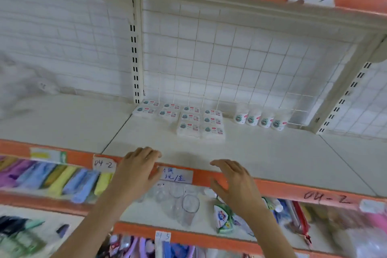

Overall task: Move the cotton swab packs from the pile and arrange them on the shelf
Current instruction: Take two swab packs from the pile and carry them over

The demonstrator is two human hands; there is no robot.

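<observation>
I see my left hand (139, 168) and right hand (234, 181) loosely spread, holding nothing, at the shelf (261, 153) lip; flat rectangular cotton swab packs (189, 119) lie beyond them; 4 round tubs (260, 118) beyond my right.

flat white cotton swab packs (189, 120), rowed at shelf (261, 153) back
</observation>
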